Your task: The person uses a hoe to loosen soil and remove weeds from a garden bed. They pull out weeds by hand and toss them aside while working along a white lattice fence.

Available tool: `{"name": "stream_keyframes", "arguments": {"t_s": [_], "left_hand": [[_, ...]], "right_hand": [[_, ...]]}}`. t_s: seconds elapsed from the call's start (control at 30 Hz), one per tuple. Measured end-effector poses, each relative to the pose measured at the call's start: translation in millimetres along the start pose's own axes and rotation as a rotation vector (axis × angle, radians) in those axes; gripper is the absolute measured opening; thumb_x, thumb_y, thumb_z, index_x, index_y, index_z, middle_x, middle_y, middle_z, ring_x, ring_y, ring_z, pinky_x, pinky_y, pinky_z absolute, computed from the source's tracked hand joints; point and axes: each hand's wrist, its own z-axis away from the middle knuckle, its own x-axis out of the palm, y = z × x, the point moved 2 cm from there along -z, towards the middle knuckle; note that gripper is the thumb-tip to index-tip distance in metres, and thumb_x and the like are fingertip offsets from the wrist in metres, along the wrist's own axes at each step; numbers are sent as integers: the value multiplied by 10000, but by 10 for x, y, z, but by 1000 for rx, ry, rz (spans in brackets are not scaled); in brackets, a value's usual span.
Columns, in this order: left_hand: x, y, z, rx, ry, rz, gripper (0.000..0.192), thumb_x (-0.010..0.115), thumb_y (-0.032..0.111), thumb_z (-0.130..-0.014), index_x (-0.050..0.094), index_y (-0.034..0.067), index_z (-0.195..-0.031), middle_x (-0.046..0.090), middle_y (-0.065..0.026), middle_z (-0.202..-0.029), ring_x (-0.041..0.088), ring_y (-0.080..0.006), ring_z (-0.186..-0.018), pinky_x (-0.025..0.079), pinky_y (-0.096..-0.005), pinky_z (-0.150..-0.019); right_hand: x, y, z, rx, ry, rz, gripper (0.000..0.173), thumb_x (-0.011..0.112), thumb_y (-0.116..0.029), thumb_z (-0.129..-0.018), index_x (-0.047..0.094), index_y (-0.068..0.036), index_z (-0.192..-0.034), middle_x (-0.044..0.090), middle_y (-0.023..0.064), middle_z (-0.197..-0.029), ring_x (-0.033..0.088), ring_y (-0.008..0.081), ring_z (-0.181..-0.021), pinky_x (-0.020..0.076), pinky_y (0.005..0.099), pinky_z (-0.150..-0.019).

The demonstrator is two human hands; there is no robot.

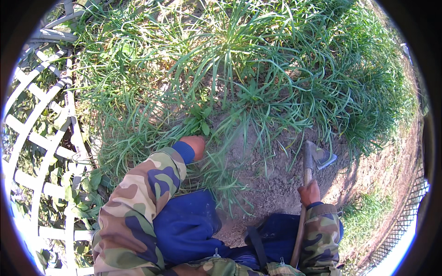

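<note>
My right hand [309, 193] grips the wooden handle [299, 234] of a short hoe just below its head. The hoe's metal blade [323, 157] points to the right, over bare soil beneath the grass-like leaves. My left hand [195, 146] reaches down at the base of a small broad-leaved plant [201, 119]. Its fingers face away and are hidden, so what they hold cannot be made out. Long narrow green leaves [221, 169] droop beside that hand.
Left of me curves a whitish lattice fence [41, 138] with leafy plants behind it. Dense grass-like clumps [228, 48] fill the ground ahead. Dry soil [266, 179] lies between my blue-trousered knees [190, 220] and the clumps. Wire mesh [400, 217] runs along the far right.
</note>
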Motion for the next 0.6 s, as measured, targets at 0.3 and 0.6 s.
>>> {"name": "stream_keyframes", "arguments": {"t_s": [0.3, 0.6], "left_hand": [[63, 506, -155, 325, 307, 237, 415, 575, 147, -773, 534, 3, -1160, 592, -240, -1053, 606, -397, -939, 502, -454, -767], [-42, 272, -264, 23, 427, 130, 332, 544, 77, -801, 532, -31, -1115, 625, -244, -1072, 636, -366, -960, 517, -445, -801]], "right_hand": [[70, 115, -55, 100, -51, -55, 392, 635, -177, -751, 450, 95, -963, 587, 367, -830, 594, 516, -842, 484, 523, -746], [-2, -12, -18, 105, -36, 25, 418, 642, -194, -749, 453, 87, -993, 597, 362, -883, 595, 510, -882, 476, 524, -780]]}}
